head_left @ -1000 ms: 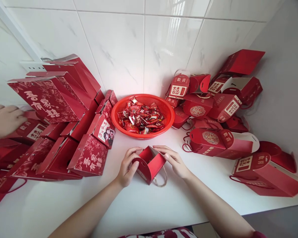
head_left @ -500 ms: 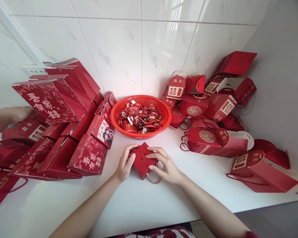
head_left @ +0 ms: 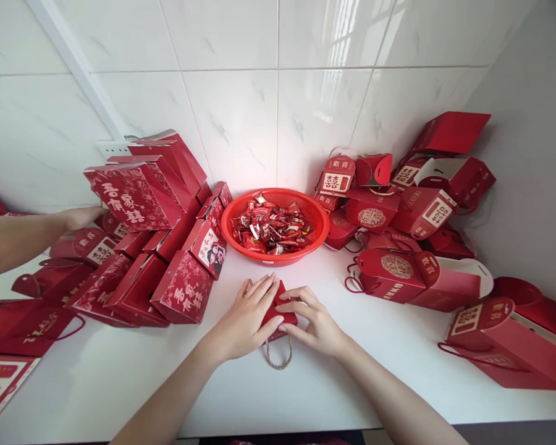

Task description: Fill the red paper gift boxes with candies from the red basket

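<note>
A small red gift box [head_left: 289,317] rests on the white table between my hands, with its twisted rope handle [head_left: 278,368] lying toward me. My left hand [head_left: 245,320] covers the box's left and upper part, fingers laid across the top and thumb along the near side. On the right, my right hand [head_left: 319,322] has bent fingers on the lid and its thumb at the near edge. Much of the box is hidden under both hands. Just beyond them stands a red plastic basket [head_left: 323,242] holding many wrapped candies [head_left: 278,225].
Stacked red boxes [head_left: 183,290] stand at left, with more boxes [head_left: 391,275] piled at right. Another person's hand [head_left: 84,217] reaches behind the left stack. A tiled wall [head_left: 231,123] closes off the back, and a grey wall [head_left: 532,154] the right.
My left hand has moved from the box's left side to over its top. The box has turned, its handle now toward me. The view has shifted, showing more at left.
</note>
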A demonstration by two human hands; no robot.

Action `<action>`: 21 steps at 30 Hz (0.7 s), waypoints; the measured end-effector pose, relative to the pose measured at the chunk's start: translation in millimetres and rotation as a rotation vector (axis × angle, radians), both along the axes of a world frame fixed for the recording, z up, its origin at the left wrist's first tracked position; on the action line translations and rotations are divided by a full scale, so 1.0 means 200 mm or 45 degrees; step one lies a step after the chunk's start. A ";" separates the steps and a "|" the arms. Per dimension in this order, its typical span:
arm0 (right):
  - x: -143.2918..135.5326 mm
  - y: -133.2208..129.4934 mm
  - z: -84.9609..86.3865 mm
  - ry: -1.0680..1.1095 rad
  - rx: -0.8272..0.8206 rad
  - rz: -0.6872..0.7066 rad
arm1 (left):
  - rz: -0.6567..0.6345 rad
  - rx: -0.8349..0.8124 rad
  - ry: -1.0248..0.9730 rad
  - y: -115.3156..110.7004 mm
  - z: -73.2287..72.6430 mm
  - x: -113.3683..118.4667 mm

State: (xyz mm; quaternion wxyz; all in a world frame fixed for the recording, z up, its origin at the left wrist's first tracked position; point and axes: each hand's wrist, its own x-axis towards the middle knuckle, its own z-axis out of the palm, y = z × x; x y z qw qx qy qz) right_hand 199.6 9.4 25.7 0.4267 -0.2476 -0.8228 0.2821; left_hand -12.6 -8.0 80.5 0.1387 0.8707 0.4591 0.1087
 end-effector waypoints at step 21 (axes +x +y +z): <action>0.08 -0.02 0.02 -0.235 0.298 0.078 | 0.188 -0.109 0.160 -0.41 0.03 0.04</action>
